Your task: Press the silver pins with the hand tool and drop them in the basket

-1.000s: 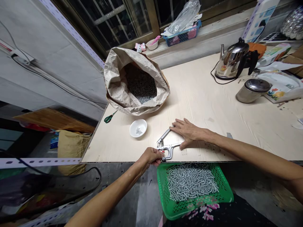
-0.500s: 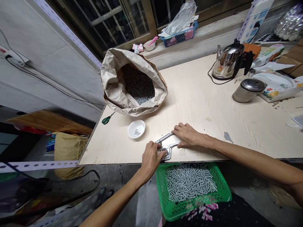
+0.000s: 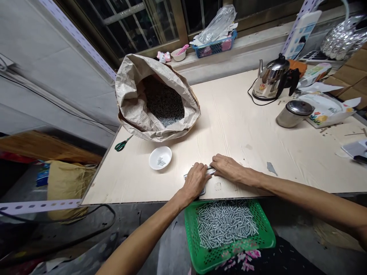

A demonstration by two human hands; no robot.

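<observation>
1. we're taking the pliers (image 3: 211, 172) as the middle of our clock, with twelve pointing to the window (image 3: 137, 26), and here they are, at the near edge of the table (image 3: 229, 114), under both our hands.
2. our left hand (image 3: 196, 179) is right over them, fingers pressed together and folded around the metal, thumb by the handles; it hides most of the pliers, just a silver tip peeking out at nine.
3. and here's our right hand (image 3: 226, 168) at three, pinching the handle ends between thumb and fingers, just beside the left.
4. over at ten sits the white bowl (image 3: 153, 162), a few small silver pieces (image 3: 161, 162) in it, and farther out the same way, green-handled scissors (image 3: 121, 145).
5. up at eleven, a big sack (image 3: 126, 84), mouth wide open, dark and silver bits (image 3: 166, 103) heaped inside!
6. down at five, beyond the table edge, a green basket (image 3: 190, 229) loaded with silver screws (image 3: 226, 225).
7. out at one, a shiny kettle (image 3: 271, 78); at two, a lidded pot (image 3: 292, 114); at three, a grey scrap (image 3: 271, 168) near our right forearm.
</observation>
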